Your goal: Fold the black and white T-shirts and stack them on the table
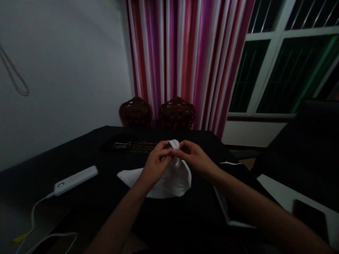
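A white cloth [172, 181] is gathered upward at its middle, its lower part spread on the black tabletop. My left hand [156, 163] pinches the raised, bunched part from the left. From the right, my right hand [195, 157] grips the same bunch, its thumb and fingertips meeting those of the left. A folded bit of the cloth pokes up above both sets of fingertips. One corner of it reaches out to the left beyond my left wrist. Part of the bunch is hidden behind my fingers.
A white power strip [76, 180] with a cable lies at the left of the black-covered table [111, 197]. A dark item with pale lettering [119, 143] lies farther back. Two carved chairs [177, 113] stand behind. At right, a dark phone-like slab [309, 215] rests on a white surface [278, 190].
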Motion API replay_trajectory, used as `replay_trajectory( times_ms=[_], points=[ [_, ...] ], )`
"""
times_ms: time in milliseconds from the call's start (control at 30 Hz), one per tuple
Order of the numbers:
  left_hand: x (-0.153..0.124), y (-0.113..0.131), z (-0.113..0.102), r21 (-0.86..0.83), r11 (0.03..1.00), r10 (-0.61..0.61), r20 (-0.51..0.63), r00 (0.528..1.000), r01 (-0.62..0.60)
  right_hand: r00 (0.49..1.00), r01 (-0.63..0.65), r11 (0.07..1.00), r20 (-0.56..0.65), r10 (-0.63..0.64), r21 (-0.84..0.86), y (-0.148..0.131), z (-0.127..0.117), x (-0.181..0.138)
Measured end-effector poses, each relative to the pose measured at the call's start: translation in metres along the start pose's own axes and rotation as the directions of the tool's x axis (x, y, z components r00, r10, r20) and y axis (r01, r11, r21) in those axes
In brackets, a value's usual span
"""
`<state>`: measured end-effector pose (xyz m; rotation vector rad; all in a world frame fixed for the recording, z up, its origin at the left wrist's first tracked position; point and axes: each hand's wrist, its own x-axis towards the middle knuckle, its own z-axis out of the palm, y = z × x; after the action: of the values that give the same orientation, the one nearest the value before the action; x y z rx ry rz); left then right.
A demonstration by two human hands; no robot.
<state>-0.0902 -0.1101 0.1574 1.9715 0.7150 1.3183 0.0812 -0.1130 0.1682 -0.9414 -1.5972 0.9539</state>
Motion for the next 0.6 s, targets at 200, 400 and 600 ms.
replay_trajectory(
  times_ms=[200, 400, 600],
  points=[
    [0.007, 0.034, -0.005, -0.274, 0.961, -0.011, -0.104, 0.994, -0.018, 1.0, 0.012, 0.987, -0.019, -0.009, 0.163, -0.046, 0.0, -0.005],
    [0.045, 0.07, -0.086, -0.308, 0.95, -0.06, -0.365, 0.929, -0.06, 0.865, 0.242, 0.97, -0.446, -0.231, -0.033, -0.117, -0.067, 0.015],
    [0.062, 0.123, -0.177, 0.481, 0.874, 0.359, -0.544, 0.758, -0.069, 0.509, 0.097, 0.578, -0.458, -0.728, -0.81, -0.2, -0.127, 0.008]
  ],
)
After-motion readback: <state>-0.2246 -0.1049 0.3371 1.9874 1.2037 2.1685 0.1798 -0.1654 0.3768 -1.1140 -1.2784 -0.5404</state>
